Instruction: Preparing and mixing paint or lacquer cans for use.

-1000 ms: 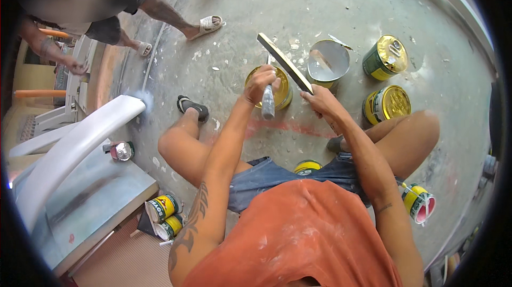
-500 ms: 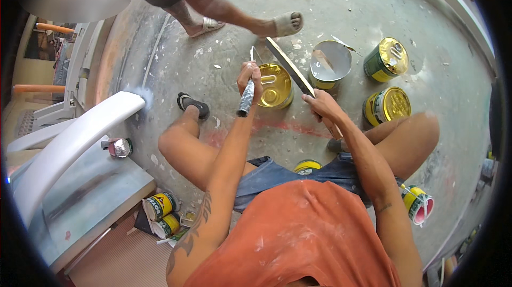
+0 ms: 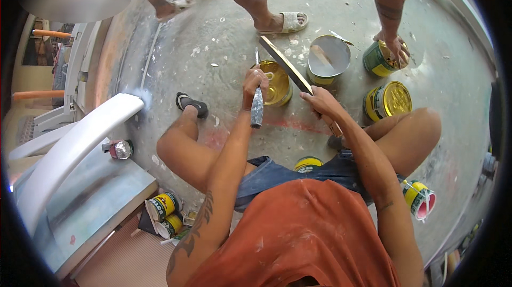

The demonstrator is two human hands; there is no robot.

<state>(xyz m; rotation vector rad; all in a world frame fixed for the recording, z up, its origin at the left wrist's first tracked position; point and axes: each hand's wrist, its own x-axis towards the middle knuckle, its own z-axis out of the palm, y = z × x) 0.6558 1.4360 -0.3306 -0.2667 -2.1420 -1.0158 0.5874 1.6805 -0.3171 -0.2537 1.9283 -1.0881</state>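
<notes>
My left hand point(image 3: 255, 83) is closed around a paint-smeared tool point(image 3: 257, 110) with a thick handle and a thin metal end pointing away; its exact kind does not show. In my right hand point(image 3: 321, 100) is a long, flat, dark bar point(image 3: 285, 62) with a pale edge and a brown wooden end behind my fingers. Its far end points up and left. Below and between both tools stands a closed can with a gold lid point(image 3: 278, 87), partly hidden by my left hand. Right of it is an open can of grey-white paint point(image 3: 326, 63) with a flat stick inside.
A co-worker's hand point(image 3: 396, 51) rests on a gold-lidded can point(image 3: 377, 62) at the back right; a sandalled foot point(image 3: 290, 22) stands near the bar's tip. Another gold-lidded can point(image 3: 388, 101) is beside my right knee. A white curved piece point(image 3: 80, 140) juts in from the left.
The co-worker has stepped right and put a hand on the back-right can. My left hand has shifted slightly down and right, its tool turning more upright in view. The bar has barely moved.
</notes>
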